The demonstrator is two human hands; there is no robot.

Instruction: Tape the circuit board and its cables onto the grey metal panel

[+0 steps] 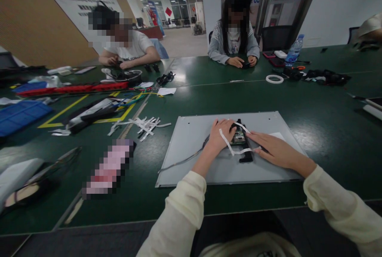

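A green circuit board [238, 137] with a metal connector sits by black plastic bars [246, 156] on a light grey panel [185, 173]. My left hand [221, 134] curls over the board's left side, its fingers bent and partly hiding it. To the right, my right hand [277, 151] lies low over the panel, with a narrow white strip [229, 144] at its thumb and another stretch of white strip [242, 127] at its fingertips. The strip bends loosely in front of the board. Grey cable [182, 165] runs leftward from under my left hand.
Loose white strips [149, 127] are piled left of the panel, behind a phone [112, 165]. A blue tray [24, 115] and red power strip [74, 89] stand further left. Across the table are a white roll [274, 79], a water bottle [295, 51] and two seated people.
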